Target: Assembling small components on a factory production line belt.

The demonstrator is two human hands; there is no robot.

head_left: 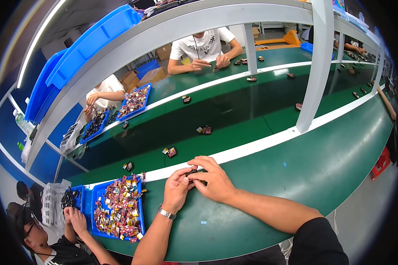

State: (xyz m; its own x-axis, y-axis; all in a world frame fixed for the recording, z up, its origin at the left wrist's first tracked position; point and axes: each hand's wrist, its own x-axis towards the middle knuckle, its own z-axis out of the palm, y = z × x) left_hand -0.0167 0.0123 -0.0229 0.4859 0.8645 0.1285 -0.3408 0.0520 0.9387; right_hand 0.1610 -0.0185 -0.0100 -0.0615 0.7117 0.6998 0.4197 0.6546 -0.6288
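Over the near edge of the green bench [252, 181], my two hands meet. Between them is a small black part [191, 173], mostly covered by the fingers, so its exact kind does not show. My left hand [177, 191], with a metal watch on its wrist, pinches the part from the left. The fingers of my right hand [216, 182] curl over it from the right. To the left of my left forearm stands a blue tray [93, 221] heaped with small reddish pieces bearing yellow and white bits.
Beyond a white rail [247, 147] runs a dark green conveyor belt [243, 112] carrying several small assemblies [205, 130]. A white post [316, 75] rises at the right. A co-worker's hands [77, 221] are at the lower left, beside black parts [70, 197]. Other people sit across the belt.
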